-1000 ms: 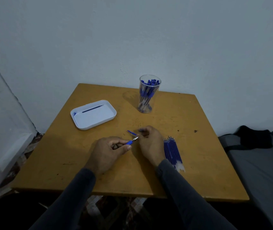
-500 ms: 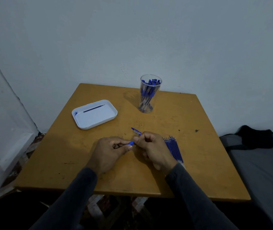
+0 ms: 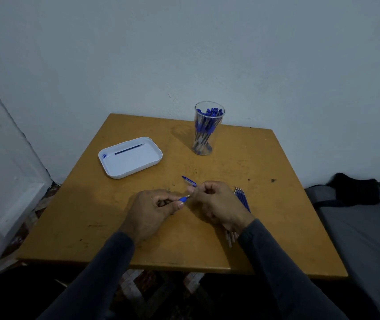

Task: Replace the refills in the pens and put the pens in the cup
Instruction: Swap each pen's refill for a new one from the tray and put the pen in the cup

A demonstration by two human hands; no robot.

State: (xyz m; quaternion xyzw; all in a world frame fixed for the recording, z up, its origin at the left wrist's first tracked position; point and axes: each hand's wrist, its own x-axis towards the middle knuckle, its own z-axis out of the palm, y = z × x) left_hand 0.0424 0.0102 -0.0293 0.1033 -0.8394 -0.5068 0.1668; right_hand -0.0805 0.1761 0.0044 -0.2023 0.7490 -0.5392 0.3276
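My left hand (image 3: 152, 210) grips a blue pen (image 3: 183, 199) near its metal tip, pointing it to the right. My right hand (image 3: 216, 204) holds a blue pen cap (image 3: 189, 181) that sticks out up and left from its curled fingers, which sit close to the pen's tip. A clear cup (image 3: 207, 128) full of blue pens stands at the back of the yellow table (image 3: 265, 176). A bundle of blue refills (image 3: 242, 199) lies partly hidden under my right wrist.
A white tray (image 3: 154, 155) at the back left holds one dark refill (image 3: 128, 149) and a small blue piece. A grey cushion with a black cloth (image 3: 355, 192) lies right of the table. A white wall runs behind.
My right hand lifted off the table with the cap and closed in on the pen's tip. The left hand has kept its grip and barely moved.
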